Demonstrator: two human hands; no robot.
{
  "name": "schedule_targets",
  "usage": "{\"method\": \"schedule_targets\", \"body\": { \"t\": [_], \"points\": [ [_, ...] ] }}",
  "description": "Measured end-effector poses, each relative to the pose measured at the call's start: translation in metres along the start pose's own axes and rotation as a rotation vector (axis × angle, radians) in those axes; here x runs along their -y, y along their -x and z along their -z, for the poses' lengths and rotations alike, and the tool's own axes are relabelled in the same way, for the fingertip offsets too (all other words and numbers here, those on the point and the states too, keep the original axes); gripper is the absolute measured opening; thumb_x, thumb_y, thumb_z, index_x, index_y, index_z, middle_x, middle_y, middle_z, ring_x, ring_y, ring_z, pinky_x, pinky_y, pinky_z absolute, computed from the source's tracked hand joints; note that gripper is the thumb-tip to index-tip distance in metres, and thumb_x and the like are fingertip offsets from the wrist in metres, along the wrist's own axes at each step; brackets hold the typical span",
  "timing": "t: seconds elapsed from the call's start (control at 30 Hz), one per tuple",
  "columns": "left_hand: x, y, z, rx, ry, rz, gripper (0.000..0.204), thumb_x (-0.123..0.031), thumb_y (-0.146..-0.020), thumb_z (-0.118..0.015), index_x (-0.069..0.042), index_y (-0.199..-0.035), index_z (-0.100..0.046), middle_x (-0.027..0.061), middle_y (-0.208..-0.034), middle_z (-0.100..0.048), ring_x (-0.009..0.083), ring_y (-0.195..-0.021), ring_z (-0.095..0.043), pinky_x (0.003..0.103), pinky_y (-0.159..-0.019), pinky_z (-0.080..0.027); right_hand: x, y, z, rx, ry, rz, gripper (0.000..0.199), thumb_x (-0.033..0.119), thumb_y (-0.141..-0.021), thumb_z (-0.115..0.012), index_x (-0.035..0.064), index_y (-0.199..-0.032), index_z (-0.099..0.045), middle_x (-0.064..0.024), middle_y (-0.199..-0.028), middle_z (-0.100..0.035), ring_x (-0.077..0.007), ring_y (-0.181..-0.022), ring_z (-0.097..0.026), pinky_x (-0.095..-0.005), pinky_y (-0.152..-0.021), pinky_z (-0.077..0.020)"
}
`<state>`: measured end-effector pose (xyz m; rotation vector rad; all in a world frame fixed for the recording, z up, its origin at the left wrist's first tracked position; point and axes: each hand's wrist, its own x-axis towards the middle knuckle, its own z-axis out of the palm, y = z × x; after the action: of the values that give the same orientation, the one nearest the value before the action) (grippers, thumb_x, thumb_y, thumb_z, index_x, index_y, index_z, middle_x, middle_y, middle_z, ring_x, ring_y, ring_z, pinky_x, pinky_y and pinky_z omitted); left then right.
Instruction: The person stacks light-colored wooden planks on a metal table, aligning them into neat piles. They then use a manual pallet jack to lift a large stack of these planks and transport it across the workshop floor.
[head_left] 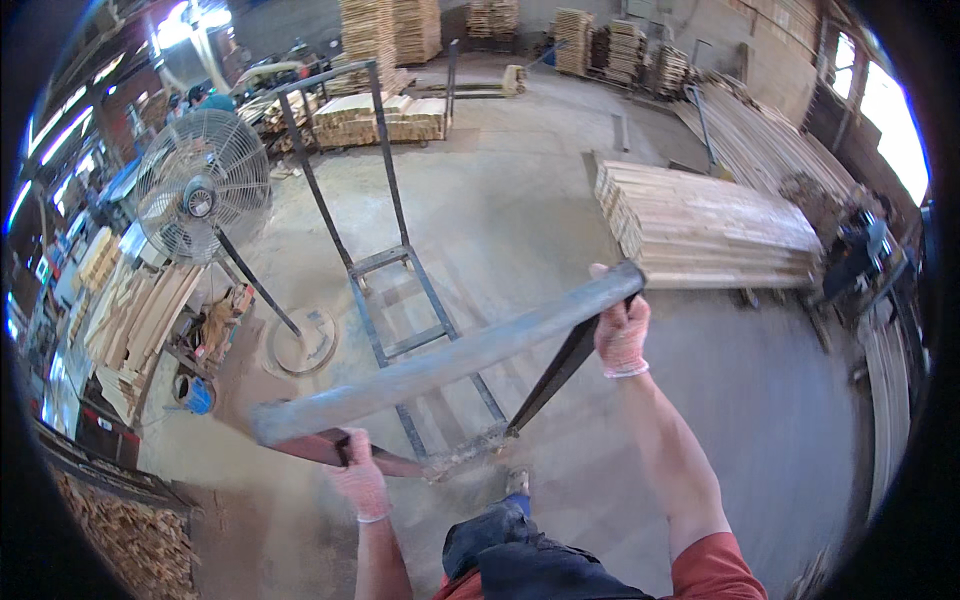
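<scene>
A dark metal cart (430, 338) with a low ladder-like base stands ahead of me on the floor. Its near end rises toward me and is topped by a thick grey crossbar (450, 358). My left hand (360, 484), in a pale knit glove, closes on the cart's frame just below the bar's left end. At the right end, my gloved right hand (622, 338) wraps round the frame under the bar, its thumb near the top. The cart's far end is a tall upright hoop (330, 75). Nothing lies on the base, and my foot (517, 484) is close behind it.
Left of the cart stands a large pedestal fan (200, 190) on a round base, near a blue bucket (195, 394). A long lumber stack (710, 225) lies to the right. More board stacks (370, 120) stand beyond the cart. Wood scraps (125, 535) fill the lower left.
</scene>
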<state>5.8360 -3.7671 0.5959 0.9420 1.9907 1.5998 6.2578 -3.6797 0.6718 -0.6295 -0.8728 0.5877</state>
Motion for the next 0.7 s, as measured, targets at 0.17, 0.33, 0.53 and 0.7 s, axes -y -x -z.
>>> {"method": "schedule_targets", "body": {
  "t": [0.17, 0.33, 0.53, 0.7],
  "points": [
    [-0.057, 0.013, -0.156, 0.078, 0.095, -0.074, 0.027, -0.019, -0.094, -0.082, -0.002, -0.114, -0.073, 0.0091, -0.11, -0.075, 0.019, -0.1, -0.07, 0.039, -0.088, -0.056, -0.086, -0.176, 0.086, 0.025, 0.201, -0.18, 0.036, 0.031, -0.105, -0.071, 0.0003, -0.123, -0.076, -0.0029, -0.115, -0.076, -0.0119, -0.107, -0.065, -0.0278, -0.094, -0.0502],
    [-0.094, 0.004, -0.318, 0.335, 0.466, -0.065, 0.031, -0.01, -0.084, -0.089, 0.0, -0.11, -0.073, 0.0065, -0.1, -0.078, 0.0174, -0.091, -0.074, 0.033, -0.082, -0.058, -0.182, -0.355, 0.187, -0.012, 0.1, -0.205, 0.035, 0.031, -0.107, -0.07, -0.0008, -0.122, -0.074, -0.0038, -0.117, -0.074, -0.0129, -0.106, -0.065, -0.0296, -0.097, -0.0487],
    [-0.101, -0.036, -0.512, 0.409, 0.405, -0.236, 0.035, -0.008, -0.079, -0.085, -0.003, -0.112, -0.075, 0.014, -0.099, -0.079, 0.024, -0.088, -0.078, 0.034, -0.081, -0.058, -0.319, -0.553, 0.231, 0.085, 0.257, -0.271, 0.038, 0.034, -0.11, -0.059, 0.0025, -0.128, -0.073, -0.0039, -0.113, -0.076, -0.0155, -0.096, -0.069, -0.0295, -0.088, -0.0532],
    [-0.143, -0.079, -0.673, 0.208, 0.076, -0.467, 0.041, -0.006, -0.074, -0.08, -0.001, -0.114, -0.073, 0.0165, -0.101, -0.078, 0.0297, -0.091, -0.077, 0.036, -0.082, -0.058, -0.412, -0.703, 0.192, 0.126, 0.1, -0.356, 0.049, 0.038, -0.097, -0.074, -0.0004, -0.127, -0.067, -0.0119, -0.096, -0.077, -0.0215, -0.081, -0.074, -0.0351, -0.074, -0.0605]
  ]
}}
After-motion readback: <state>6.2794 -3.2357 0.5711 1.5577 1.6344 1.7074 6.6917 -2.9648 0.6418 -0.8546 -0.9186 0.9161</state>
